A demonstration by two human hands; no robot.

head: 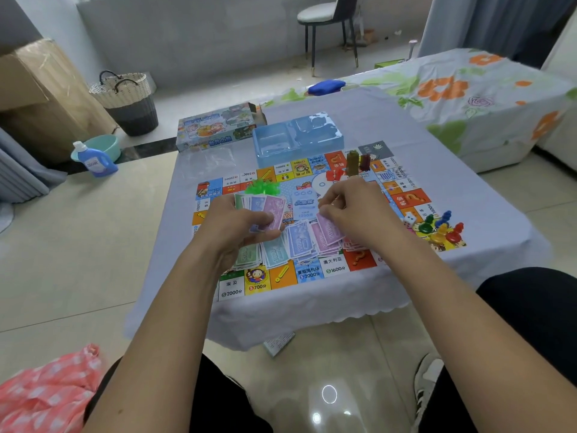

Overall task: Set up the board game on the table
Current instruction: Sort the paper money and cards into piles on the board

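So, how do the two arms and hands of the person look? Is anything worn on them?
Both forearms are bare up to the frame edge: no sleeves show. The left hand and the right hand have no gloves, and no ring, watch or bracelet is visible on the fingers or wrists. Nails look short and unpainted, as far as the view shows.

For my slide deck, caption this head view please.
Both hands sort play money over the game board.

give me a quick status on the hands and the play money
Left hand grips a fan of notes; right hand pinches a purple note. Sorted piles on the board. Nothing in the way.
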